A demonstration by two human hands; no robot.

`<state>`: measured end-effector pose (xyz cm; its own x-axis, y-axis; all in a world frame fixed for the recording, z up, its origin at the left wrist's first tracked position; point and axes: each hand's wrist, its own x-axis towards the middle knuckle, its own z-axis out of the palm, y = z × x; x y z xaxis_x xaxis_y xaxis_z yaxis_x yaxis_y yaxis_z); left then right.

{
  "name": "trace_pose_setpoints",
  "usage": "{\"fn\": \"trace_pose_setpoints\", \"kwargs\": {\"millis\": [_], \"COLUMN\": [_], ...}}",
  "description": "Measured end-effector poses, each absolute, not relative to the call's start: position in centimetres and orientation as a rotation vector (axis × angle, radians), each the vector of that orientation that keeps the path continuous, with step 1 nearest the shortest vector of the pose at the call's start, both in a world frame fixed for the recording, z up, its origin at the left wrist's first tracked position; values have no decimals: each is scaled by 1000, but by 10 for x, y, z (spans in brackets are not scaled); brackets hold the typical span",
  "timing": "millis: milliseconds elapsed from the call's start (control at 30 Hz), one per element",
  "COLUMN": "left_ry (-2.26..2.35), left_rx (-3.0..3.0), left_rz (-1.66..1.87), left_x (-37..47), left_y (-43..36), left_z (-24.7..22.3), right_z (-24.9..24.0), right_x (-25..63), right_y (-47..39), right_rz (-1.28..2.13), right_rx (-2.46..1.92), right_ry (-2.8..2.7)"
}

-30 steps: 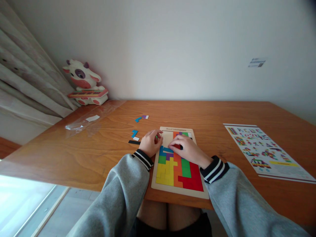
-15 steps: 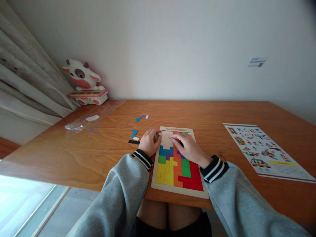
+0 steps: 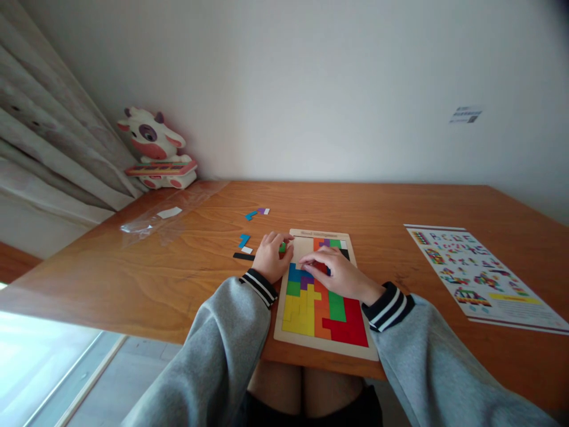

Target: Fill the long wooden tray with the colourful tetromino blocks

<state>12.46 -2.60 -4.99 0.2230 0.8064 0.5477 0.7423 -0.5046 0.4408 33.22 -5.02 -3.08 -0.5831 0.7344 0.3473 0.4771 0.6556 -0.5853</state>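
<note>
A wooden puzzle tray lies in front of me, its lower part filled with yellow, orange, green and red block pieces. My left hand is at the tray's upper left edge, fingers curled around a small green puzzle piece. Over the middle of the tray, my right hand has its thumb and index finger pinched near the blue pieces. Anything between those fingertips is too small to make out. Bare wood shows in the tray's upper left part.
Left of the tray lie a black bar piece, a white piece and blue pieces. Farther left are a clear plastic bag and a toy cow with a keyboard. A printed sheet lies right.
My right hand has shifted left and slightly toward me, uncovering green, white and black pieces at the tray's upper right. My left hand stays around the green piece.
</note>
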Motion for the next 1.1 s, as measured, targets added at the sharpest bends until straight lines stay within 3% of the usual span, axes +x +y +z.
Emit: {"fn": "trace_pose_setpoints", "kwargs": {"millis": [233, 500, 1100], "left_ry": [1502, 1203, 1257], "left_rx": [2492, 2617, 2593], "left_rz": [1149, 877, 969], "left_x": [103, 60, 65], "left_y": [-19, -5, -3], "left_z": [-45, -48, -55], "right_z": [-32, -52, -61], "right_x": [350, 396, 391], "right_y": [-34, -9, -9], "right_rz": [459, 203, 215], "right_rx": [-1119, -1324, -1319], "right_ry": [-2015, -1755, -1703]}}
